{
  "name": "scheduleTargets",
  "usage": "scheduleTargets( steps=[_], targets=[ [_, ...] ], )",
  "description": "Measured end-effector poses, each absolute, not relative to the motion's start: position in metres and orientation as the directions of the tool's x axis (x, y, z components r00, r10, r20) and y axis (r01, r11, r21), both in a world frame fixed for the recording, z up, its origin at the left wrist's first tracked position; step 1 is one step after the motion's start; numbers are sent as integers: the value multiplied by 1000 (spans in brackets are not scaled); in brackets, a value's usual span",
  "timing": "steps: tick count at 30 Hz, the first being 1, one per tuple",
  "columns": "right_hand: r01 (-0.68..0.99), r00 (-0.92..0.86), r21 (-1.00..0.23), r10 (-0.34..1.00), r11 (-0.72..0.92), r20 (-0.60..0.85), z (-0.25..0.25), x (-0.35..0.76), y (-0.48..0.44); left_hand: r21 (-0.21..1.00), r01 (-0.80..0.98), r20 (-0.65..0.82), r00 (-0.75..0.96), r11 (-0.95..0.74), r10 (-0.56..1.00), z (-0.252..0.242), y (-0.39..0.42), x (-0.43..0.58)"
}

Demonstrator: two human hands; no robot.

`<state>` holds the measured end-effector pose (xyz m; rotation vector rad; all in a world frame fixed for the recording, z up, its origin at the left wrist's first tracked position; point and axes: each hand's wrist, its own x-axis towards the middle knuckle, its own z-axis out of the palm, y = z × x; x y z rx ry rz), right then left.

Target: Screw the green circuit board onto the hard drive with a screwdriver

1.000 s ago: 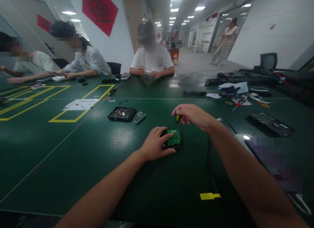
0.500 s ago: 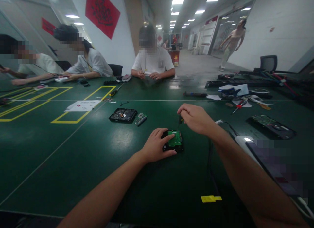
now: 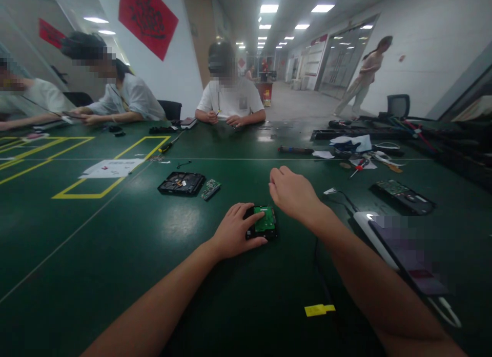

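A black hard drive with a green circuit board [image 3: 268,221] lies flat on the table in front of me. My left hand [image 3: 236,227] grips it from the left, thumb along the near edge, index finger stretched over the board. Just beyond its right far corner, my right hand [image 3: 291,192] is raised with fingers curled closed. The dark screwdriver that showed under these fingers half a second ago is now hidden by the hand. Farther left lie an opened black drive casing [image 3: 181,183] and a loose circuit board [image 3: 211,190].
Another drive [image 3: 403,197] lies to the right, beyond a phone [image 3: 407,259] on a white device. A dark-handled tool [image 3: 295,150], red screwdriver [image 3: 360,166] and yellow screwdriver [image 3: 167,143] lie farther off. A yellow-tagged cable [image 3: 319,310] is near me. People sit across the table.
The view has turned slightly right. My right hand has rolled so that the screwdriver beneath it no longer shows. My left hand stays on the hard drive. A person in the background walked on.
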<state>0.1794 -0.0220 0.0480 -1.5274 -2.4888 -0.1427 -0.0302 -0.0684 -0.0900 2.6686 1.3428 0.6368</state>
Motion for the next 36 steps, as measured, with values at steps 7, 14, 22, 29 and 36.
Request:
scheduleTargets(
  steps=[7,14,22,29,36],
  targets=[
    [898,-432,15,876,439,216,49,172,-23,263,753,339,513,-603,788,-91,-68,-29],
    [913,-406,11,907,407,112,58,173,-2,264,758,323,513,-597,795,-89,-69,-29],
    [805,-590,-24,804,593,79,68,167,6,262,765,309,512,-589,802,-88,-69,-30],
    [869,-494,-1,869,494,36,71,145,-5,271,762,315,507,-588,802,-88,-68,-30],
    [869,-484,97,874,485,-34,74,139,-17,269,765,310,507,-585,804,-90,-67,-29]
  ],
)
